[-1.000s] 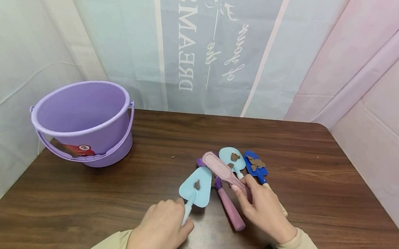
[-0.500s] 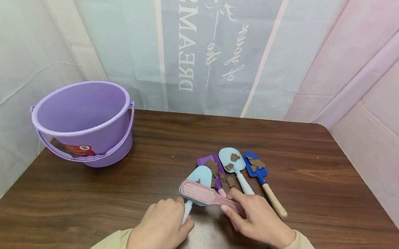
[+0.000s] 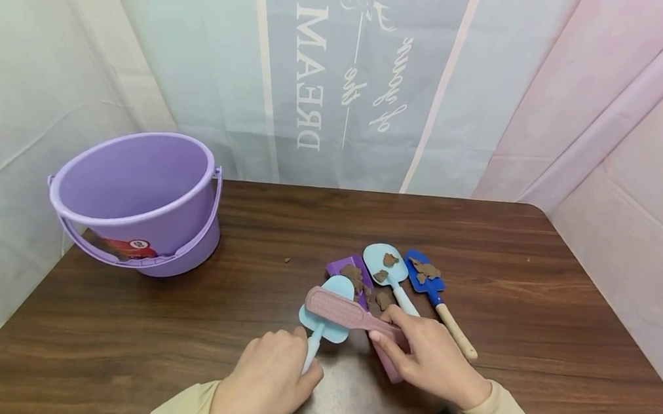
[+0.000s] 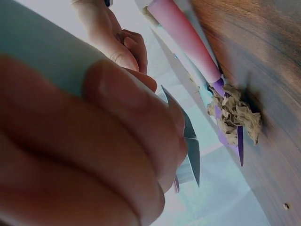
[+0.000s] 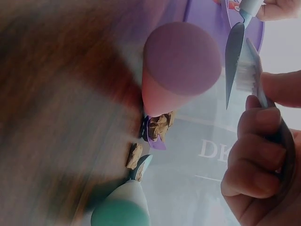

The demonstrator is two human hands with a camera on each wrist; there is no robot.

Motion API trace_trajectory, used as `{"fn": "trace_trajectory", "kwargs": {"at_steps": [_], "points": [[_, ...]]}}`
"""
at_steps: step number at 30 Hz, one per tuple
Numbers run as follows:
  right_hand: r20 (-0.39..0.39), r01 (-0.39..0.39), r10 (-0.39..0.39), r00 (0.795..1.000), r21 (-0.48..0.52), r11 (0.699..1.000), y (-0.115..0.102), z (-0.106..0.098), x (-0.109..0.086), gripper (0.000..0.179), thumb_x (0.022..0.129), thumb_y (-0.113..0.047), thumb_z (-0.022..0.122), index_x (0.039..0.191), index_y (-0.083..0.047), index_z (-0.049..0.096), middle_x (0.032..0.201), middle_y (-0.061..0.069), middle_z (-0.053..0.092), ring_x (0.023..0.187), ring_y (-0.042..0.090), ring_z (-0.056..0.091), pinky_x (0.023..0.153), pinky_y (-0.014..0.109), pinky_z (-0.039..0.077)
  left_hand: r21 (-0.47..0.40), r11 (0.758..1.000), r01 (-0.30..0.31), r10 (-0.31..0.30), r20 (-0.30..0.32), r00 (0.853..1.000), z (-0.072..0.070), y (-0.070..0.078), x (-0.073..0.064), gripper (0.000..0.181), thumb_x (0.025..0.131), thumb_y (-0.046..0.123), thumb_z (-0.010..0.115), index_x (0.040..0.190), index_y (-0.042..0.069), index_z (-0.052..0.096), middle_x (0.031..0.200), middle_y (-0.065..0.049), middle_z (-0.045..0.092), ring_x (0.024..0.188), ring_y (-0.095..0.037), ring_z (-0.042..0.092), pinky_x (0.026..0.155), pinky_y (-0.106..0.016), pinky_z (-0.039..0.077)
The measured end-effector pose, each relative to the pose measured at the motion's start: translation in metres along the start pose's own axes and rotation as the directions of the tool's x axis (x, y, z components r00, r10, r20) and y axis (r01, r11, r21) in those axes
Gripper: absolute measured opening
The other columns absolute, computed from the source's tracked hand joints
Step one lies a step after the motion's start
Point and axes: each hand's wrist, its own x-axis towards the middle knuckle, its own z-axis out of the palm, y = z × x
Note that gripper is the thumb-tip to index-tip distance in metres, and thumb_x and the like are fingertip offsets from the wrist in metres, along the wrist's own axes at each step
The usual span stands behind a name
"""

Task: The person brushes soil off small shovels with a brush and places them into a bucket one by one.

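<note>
In the head view my left hand (image 3: 266, 379) grips the handle of a light-blue hand trowel (image 3: 335, 332), its blade raised off the table. My right hand (image 3: 427, 363) holds a pink scrubbing brush (image 3: 337, 307) by its handle, bristles down over that blade. From the right wrist view, the white bristles (image 5: 245, 76) face the blade (image 5: 234, 56); whether they touch it I cannot tell. Underneath lies a purple trowel (image 3: 339, 264) with a pink handle (image 3: 387, 362), carrying brown clay-like clumps (image 3: 354, 276). The brush hides most of the held blade's middle.
Another light-blue trowel (image 3: 383, 254) and a blue trowel (image 3: 419, 284) with a wooden handle lie to the right, both bearing brown clumps. A loose clump (image 3: 384, 300) sits between handles. A purple bucket (image 3: 135, 216) stands at the left, handle lowered.
The brush in my right hand has swung left and down from above the purple trowel onto the held trowel's blade, then slid slightly upward. My left hand stays in place.
</note>
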Motion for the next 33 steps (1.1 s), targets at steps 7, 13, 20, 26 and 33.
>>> {"fn": "trace_trajectory", "kwargs": {"at_steps": [7, 13, 20, 26, 33], "points": [[-0.025, -0.023, 0.022, 0.999, -0.032, 0.999, 0.0011, 0.0011, 0.0005, 0.015, 0.089, -0.025, 0.068, 0.084, -0.021, 0.053, 0.056, -0.02, 0.028, 0.047, -0.009, 0.025, 0.042, 0.013, 0.022, 0.014, 1.0, -0.005, 0.005, -0.019, 1.0, 0.0004, 0.0005, -0.0006, 0.022, 0.074, 0.023, 0.061, 0.064, 0.013, 0.044, 0.053, 0.002, 0.043, 0.044, -0.015, 0.044, 0.04, -0.031, 0.029], [-0.119, -0.028, 0.02, 0.993, -0.065, 0.998, 0.0038, -0.0017, 0.004, 0.016, 0.086, -0.018, 0.069, 0.087, -0.016, 0.053, 0.057, -0.019, 0.031, 0.047, -0.009, 0.025, 0.043, 0.01, 0.021, 0.019, 1.0, -0.009, 0.01, -0.013, 1.0, 0.001, 0.0, -0.001, 0.022, 0.073, 0.023, 0.062, 0.063, 0.013, 0.044, 0.053, 0.002, 0.045, 0.044, -0.017, 0.047, 0.04, -0.032, 0.03], [-0.181, -0.15, 0.128, 0.975, -0.113, 0.982, 0.0059, -0.0072, 0.005, 0.019, 0.086, -0.019, 0.07, 0.083, -0.017, 0.051, 0.054, -0.017, 0.027, 0.048, -0.003, 0.024, 0.046, 0.018, 0.023, 0.022, 1.0, -0.005, 0.005, -0.008, 1.0, 0.0004, -0.0011, -0.0003, 0.024, 0.073, 0.023, 0.063, 0.062, 0.013, 0.045, 0.053, 0.002, 0.044, 0.045, -0.016, 0.047, 0.04, -0.032, 0.031], [-0.118, -0.064, 0.061, 0.991, -0.025, 0.998, 0.0023, -0.0061, 0.0037, 0.015, 0.087, -0.017, 0.068, 0.087, -0.018, 0.054, 0.057, -0.019, 0.032, 0.046, -0.008, 0.026, 0.043, 0.011, 0.023, 0.017, 1.0, -0.009, 0.009, -0.005, 1.0, 0.0011, -0.0021, -0.0001, 0.023, 0.073, 0.023, 0.063, 0.063, 0.013, 0.045, 0.053, 0.002, 0.046, 0.045, -0.017, 0.048, 0.04, -0.033, 0.031], [0.038, 0.057, -0.062, 0.997, 0.113, 0.992, -0.0018, -0.0037, 0.0003, 0.015, 0.09, -0.022, 0.066, 0.084, -0.026, 0.052, 0.053, -0.028, 0.04, 0.046, -0.016, 0.035, 0.045, 0.007, 0.028, 0.005, 1.0, 0.004, -0.004, 0.015, 1.0, 0.0, -0.002, 0.0008, 0.023, 0.074, 0.023, 0.062, 0.063, 0.013, 0.045, 0.053, 0.002, 0.044, 0.045, -0.015, 0.046, 0.04, -0.032, 0.031]]}}
